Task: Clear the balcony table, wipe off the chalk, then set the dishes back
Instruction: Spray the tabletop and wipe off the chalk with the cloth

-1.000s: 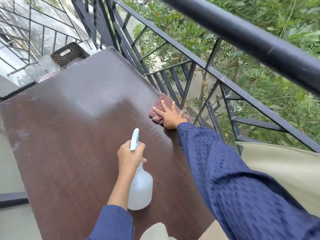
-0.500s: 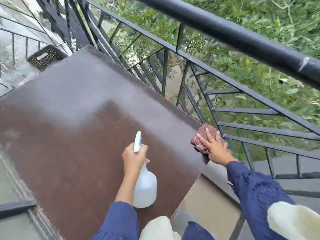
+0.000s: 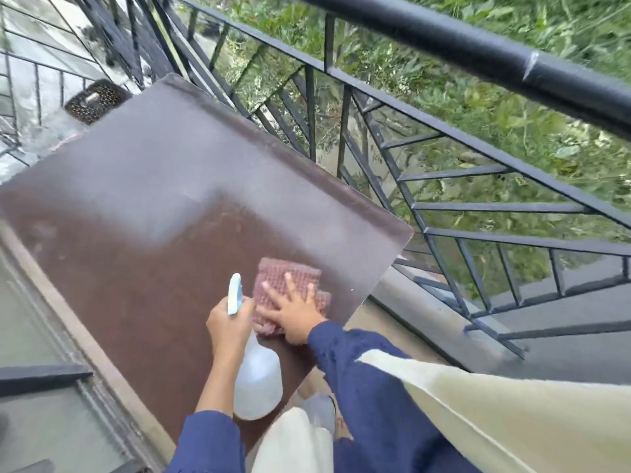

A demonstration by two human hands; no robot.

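The right hand (image 3: 294,314) presses flat, fingers spread, on a reddish checked cloth (image 3: 290,276) near the front corner of the dark brown wooden tabletop (image 3: 136,240). The left hand (image 3: 228,327) grips a translucent spray bottle (image 3: 257,384) by its neck. No dishes stand on the top, so clearing looks done, wiping is under way and resetting is left; whether the pale haze across the far half is chalk or glare is unclear.

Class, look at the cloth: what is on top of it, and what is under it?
The right hand lies flat on the cloth, fingers spread. Under it is the brown table; that patch of tabletop is covered.
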